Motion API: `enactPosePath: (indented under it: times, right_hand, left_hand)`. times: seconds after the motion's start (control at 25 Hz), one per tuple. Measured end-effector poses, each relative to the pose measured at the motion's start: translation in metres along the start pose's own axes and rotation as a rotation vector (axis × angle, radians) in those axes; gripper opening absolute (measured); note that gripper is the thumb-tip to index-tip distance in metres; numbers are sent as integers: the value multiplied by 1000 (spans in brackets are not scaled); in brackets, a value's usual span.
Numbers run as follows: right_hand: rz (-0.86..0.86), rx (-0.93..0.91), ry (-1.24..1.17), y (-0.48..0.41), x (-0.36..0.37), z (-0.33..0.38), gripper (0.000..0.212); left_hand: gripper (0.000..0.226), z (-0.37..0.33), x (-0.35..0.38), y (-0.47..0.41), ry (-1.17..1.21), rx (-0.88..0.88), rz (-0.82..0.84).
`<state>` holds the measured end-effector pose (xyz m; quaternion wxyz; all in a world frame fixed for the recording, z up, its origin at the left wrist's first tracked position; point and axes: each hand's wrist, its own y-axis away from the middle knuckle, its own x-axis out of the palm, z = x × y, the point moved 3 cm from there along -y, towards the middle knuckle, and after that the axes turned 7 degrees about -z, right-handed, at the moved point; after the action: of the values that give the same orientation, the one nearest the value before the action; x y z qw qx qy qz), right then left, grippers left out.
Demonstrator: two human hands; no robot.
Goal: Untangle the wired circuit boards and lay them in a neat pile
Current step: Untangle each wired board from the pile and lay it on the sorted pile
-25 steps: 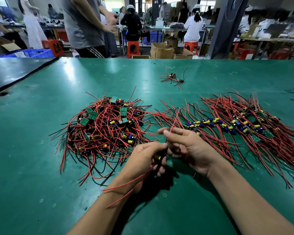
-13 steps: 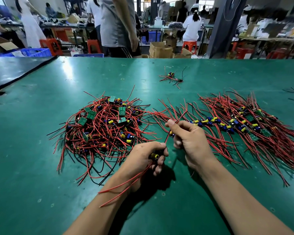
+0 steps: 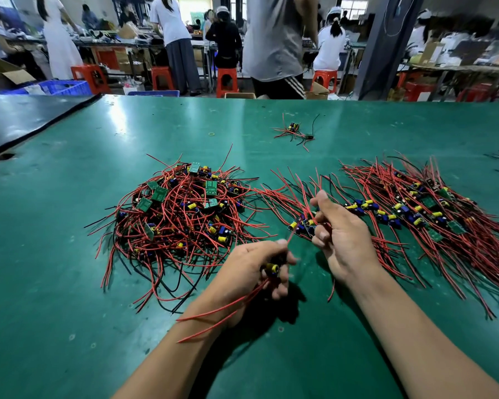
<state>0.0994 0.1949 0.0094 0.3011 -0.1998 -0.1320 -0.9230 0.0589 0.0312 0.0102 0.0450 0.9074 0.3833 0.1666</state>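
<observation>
Red wire (image 3: 289, 236) is running between the left hand (image 3: 254, 269), gripping a board (image 3: 271, 267), and the right hand (image 3: 343, 237), pinching a second board (image 3: 301, 226) at its wires, so a slow, straight pull seems wisest.

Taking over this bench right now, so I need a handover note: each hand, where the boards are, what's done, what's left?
Left hand: grips a board, red wires trailing toward the wrist.
Right hand: pinches the wires of a second board, beside the left end of the neat pile.
Done: the neat pile, spread on the right of the table.
Left: the tangle on the left, both held boards, and a stray board further back.
</observation>
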Motion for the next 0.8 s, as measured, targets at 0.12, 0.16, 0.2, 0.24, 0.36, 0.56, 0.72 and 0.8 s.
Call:
enactPosePath:
  times: [0.12,0.16,0.2,0.24,0.36,0.56,0.72,0.8]
  right_hand:
    - [5,-10,73,1,-2,3,35]
    - [17,-24,94,2,0,3,34]
    - [35,-35,123,4,1,2,33]
    - [54,-48,163,5,2,2,31]
    - [128,-160,454,9,1,1,18]
    - [413,-598,996,25,11,-1,7]
    - [541,-703,900,43,21,-11,25]
    - [512,-559,725,47,25,-13,29]
  left_hand:
    - [49,0,1,-4,170,-38,-62]
    - [52,1,1,-5,217,-58,-75]
    - [53,1,0,-6,242,-71,-90]
    - [50,2,0,-6,256,-77,-101]
    - [31,0,-2,-4,268,-34,-105]
    - [26,-13,-12,-2,165,152,-124]
    - [24,-17,-16,-1,189,207,-168]
    - [24,-18,-17,-1,171,222,-196]
